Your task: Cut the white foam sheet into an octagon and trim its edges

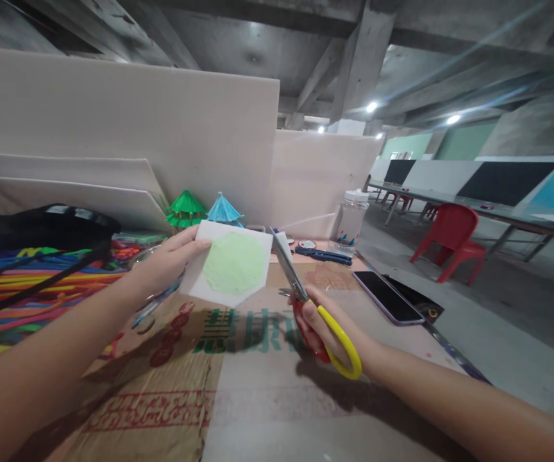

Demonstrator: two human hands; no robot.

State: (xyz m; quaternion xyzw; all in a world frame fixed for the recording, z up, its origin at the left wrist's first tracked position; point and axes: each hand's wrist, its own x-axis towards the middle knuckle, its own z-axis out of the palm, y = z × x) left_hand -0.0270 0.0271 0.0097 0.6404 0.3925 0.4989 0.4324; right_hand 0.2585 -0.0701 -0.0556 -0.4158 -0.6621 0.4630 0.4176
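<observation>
My left hand [174, 256] pinches the left edge of a white sheet [194, 276] that bears a light green, roughly round patch [236, 263]. The sheet is held up above the cardboard. In my right hand [322, 317] are scissors [290, 266] with one yellow and one red handle. Their blades point up and away, just right of the sheet, and a small white piece [284, 242] shows beside them. Printed cardboard [176, 359] lies under both hands.
Green [186, 208] and blue [224, 208] paper-roofed models stand behind the sheet. Colourful strips [27, 289] lie left. At right are a clear jar [351, 221], dark pliers-like tool [324, 255] and phone [387, 297]. A red chair [453, 234] stands beyond.
</observation>
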